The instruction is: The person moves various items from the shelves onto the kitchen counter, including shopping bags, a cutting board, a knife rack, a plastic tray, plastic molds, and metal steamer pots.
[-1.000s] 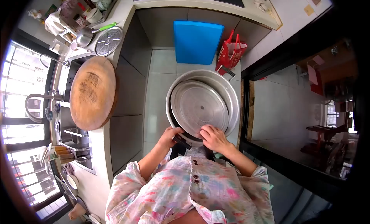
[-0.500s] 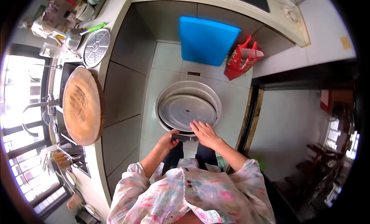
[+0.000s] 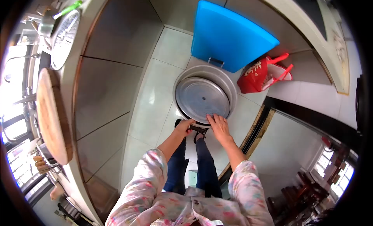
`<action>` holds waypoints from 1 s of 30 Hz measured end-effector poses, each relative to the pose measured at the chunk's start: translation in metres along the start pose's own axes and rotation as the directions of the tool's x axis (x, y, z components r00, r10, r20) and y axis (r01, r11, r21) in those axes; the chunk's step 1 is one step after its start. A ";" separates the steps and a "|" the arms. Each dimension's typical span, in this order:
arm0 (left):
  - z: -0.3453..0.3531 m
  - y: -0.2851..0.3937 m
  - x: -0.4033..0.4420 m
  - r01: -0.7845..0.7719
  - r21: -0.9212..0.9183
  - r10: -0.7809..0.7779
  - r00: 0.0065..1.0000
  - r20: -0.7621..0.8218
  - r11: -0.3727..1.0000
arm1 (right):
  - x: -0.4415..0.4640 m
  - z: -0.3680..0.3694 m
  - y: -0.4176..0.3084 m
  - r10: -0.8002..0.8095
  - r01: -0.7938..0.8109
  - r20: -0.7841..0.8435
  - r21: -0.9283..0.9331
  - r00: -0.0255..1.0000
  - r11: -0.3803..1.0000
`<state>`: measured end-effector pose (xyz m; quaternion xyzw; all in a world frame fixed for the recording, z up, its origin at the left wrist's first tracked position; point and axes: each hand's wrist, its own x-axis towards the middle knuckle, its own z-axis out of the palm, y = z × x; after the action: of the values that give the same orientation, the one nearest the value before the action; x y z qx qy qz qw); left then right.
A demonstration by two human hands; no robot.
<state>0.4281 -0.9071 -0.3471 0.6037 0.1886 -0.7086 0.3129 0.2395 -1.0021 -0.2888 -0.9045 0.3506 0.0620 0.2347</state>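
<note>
A wide metal pot (image 3: 232, 77) is in front of my legs, with a round grey metal lid (image 3: 203, 97) sunk inside its rim, off-centre toward the near left. My left hand (image 3: 183, 127) is closed around the pot's near edge, at the left end of its dark near handle (image 3: 199, 129). On the other side of that handle, my right hand (image 3: 220, 129) rests with fingers spread over the near edge of the lid and rim; its palm side is hidden. The far handle (image 3: 216, 62) sticks out toward a blue panel.
The blue panel (image 3: 231, 35) leans against the cabinet, with a red bag (image 3: 259, 75) to its right. A counter at left carries a round wooden chopping board (image 3: 52, 115) and a perforated metal disc (image 3: 66, 39). A dark door threshold (image 3: 254, 134) runs along the right.
The view has turned and shifted. The pot with its lid now appears farther right, its far handle overlapping the blue panel. Both hands stay at the near edge, and my feet have come into view.
</note>
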 end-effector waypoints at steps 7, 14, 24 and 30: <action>0.023 0.022 0.105 -0.096 0.165 0.087 0.994 0.060 0.982 | 0.019 0.109 0.059 0.168 -0.168 0.022 -0.024 0.985 0.986; 0.041 0.039 0.157 -0.263 0.445 0.278 0.960 0.032 0.856 | 0.021 0.185 0.054 0.399 -0.404 0.078 0.065 0.914 0.912; 0.039 0.068 0.195 -0.161 -0.418 0.218 0.972 0.091 0.894 | 0.110 0.202 0.039 0.619 -0.587 -0.003 0.315 0.785 0.746; -0.031 0.039 0.164 -0.346 -0.533 0.296 0.938 -0.179 0.772 | 0.167 0.208 0.061 0.683 -0.668 0.022 0.231 0.731 0.707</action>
<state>0.4649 -0.9510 -0.5084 0.5389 0.2940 -0.5324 0.5829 0.3347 -1.0455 -0.5422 -0.6827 0.6690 0.0745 0.2843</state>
